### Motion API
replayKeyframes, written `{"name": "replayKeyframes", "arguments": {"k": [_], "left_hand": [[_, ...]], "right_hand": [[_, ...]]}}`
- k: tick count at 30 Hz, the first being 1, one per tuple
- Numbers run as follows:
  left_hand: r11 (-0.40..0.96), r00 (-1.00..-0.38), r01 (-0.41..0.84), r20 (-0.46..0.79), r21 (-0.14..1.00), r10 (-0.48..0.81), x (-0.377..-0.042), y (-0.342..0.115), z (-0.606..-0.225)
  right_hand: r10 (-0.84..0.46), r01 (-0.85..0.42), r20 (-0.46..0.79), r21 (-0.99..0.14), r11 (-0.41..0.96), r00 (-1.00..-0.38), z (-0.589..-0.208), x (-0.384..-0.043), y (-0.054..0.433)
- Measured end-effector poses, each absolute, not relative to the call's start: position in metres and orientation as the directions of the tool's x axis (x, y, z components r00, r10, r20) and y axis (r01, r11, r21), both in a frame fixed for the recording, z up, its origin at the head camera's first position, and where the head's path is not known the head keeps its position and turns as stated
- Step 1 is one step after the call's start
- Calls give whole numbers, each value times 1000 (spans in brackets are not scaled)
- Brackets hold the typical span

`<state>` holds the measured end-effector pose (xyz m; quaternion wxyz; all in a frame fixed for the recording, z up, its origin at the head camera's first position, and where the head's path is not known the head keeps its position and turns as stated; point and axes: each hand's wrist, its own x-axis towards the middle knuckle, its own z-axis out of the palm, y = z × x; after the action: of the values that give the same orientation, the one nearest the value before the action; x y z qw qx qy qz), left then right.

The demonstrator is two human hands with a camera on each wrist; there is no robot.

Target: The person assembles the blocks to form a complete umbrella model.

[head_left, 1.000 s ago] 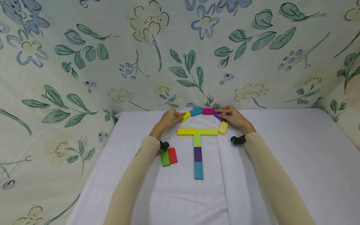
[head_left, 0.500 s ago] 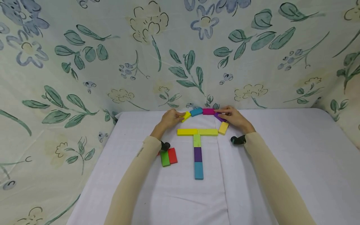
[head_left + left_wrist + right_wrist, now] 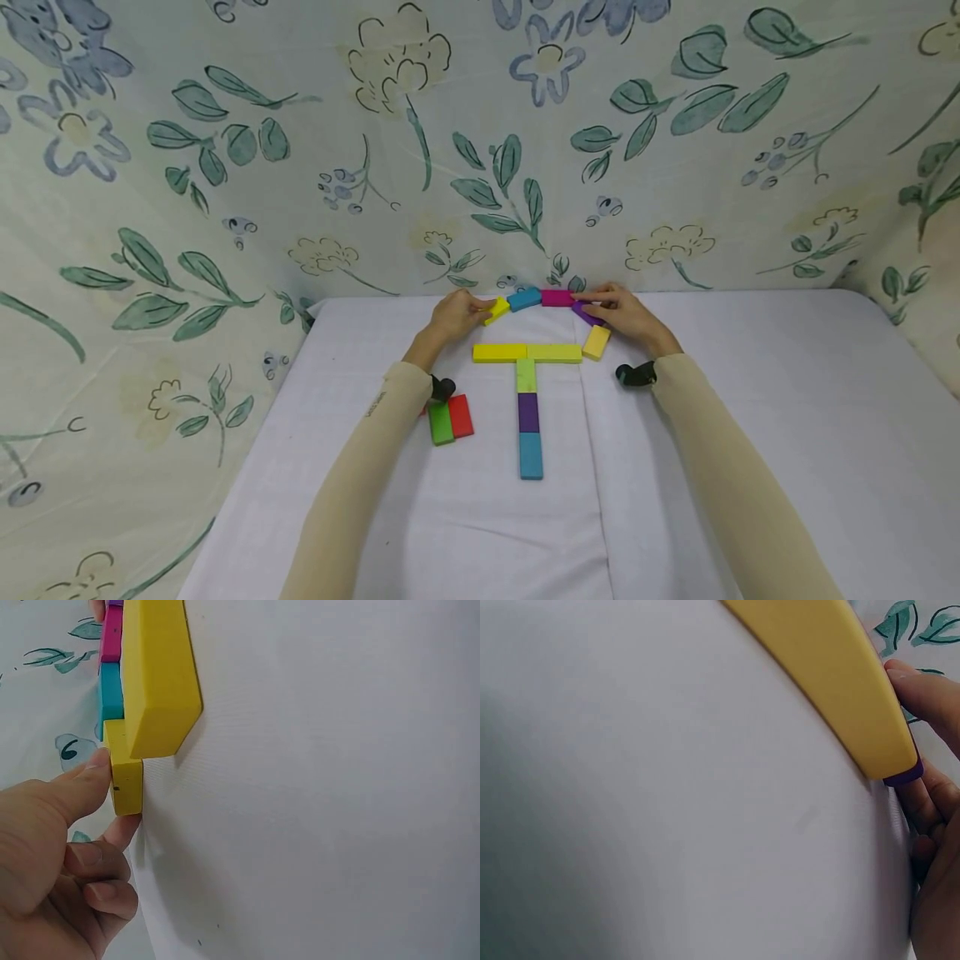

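Along the table's back edge, coloured blocks form an arc in the head view. My left hand (image 3: 453,319) pinches the yellow block (image 3: 497,311) at its left end, thumb on one side and a finger at the end face. Beside that one lie a blue block (image 3: 524,299) and a magenta block (image 3: 557,297). On the right, my right hand (image 3: 626,317) holds the purple block (image 3: 585,313), partly covering it, with a fingertip by the magenta block. A pale orange block (image 3: 596,342) sits just below the purple one, and fills much of the right wrist view.
Inside the arc, a yellow block (image 3: 498,353) and a lime block (image 3: 553,353) make a crossbar. A stem runs down from it: lime, purple (image 3: 528,412), blue (image 3: 531,455). Green (image 3: 441,423) and red (image 3: 461,416) blocks lie by the left wrist. Floral cloth (image 3: 405,167) hangs behind.
The left forearm has shifted very slightly to the right. Both hands stay at the same blocks, and the blocks look unmoved.
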<state>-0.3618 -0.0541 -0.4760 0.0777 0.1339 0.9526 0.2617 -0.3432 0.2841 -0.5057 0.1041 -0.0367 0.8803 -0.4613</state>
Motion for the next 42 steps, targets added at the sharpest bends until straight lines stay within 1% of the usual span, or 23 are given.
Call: {"name": "replayKeyframes", "arguments": {"k": [13,25,42], "left_hand": [[831,-961,214,-42,513,273,-359,-53,-477],[840,-964,205,-44,502,262,-356,-50,-474],[828,-966,211,-20,519,259,-354,-50,-477]], "right_hand": [[-158,33,-152,-814,580,-976,-502,-341,282],[-157,40,-160,-813,581,-975,-503,-342,283],[-154,30,-146,-813,581,-977,-504,-341,283]]}}
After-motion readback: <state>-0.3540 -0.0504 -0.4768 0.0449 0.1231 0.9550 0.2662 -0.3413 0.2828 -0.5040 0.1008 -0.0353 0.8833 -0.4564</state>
